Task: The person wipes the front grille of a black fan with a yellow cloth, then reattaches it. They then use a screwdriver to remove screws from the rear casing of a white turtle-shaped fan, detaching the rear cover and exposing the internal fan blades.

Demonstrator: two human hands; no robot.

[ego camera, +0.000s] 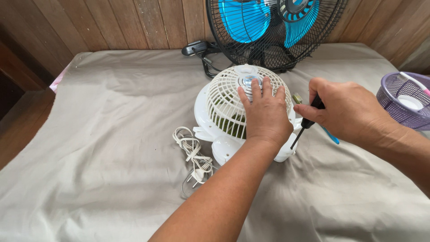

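While the left hand (265,114) lies flat with fingers spread on the white fan (237,112), holding nothing, the right hand (345,110) is closed around a black-handled screwdriver (307,122) whose shaft angles down to the fan's right edge. That fan lies grille-up near the middle of the cloth-covered tabletop (103,134), its coiled white cord (193,154) and plug just to its left. Wide bare cloth spreads left and toward the near edge; the far edge meets a wooden wall. One larger black fan (273,31) with blue blades stands just behind the white one, with a black clip (195,47) beside it. At the right edge sits one purple basket (396,101). A blue object (331,136) peeks out under the right hand. Two fans, one screwdriver, one basket; no labels are legible.
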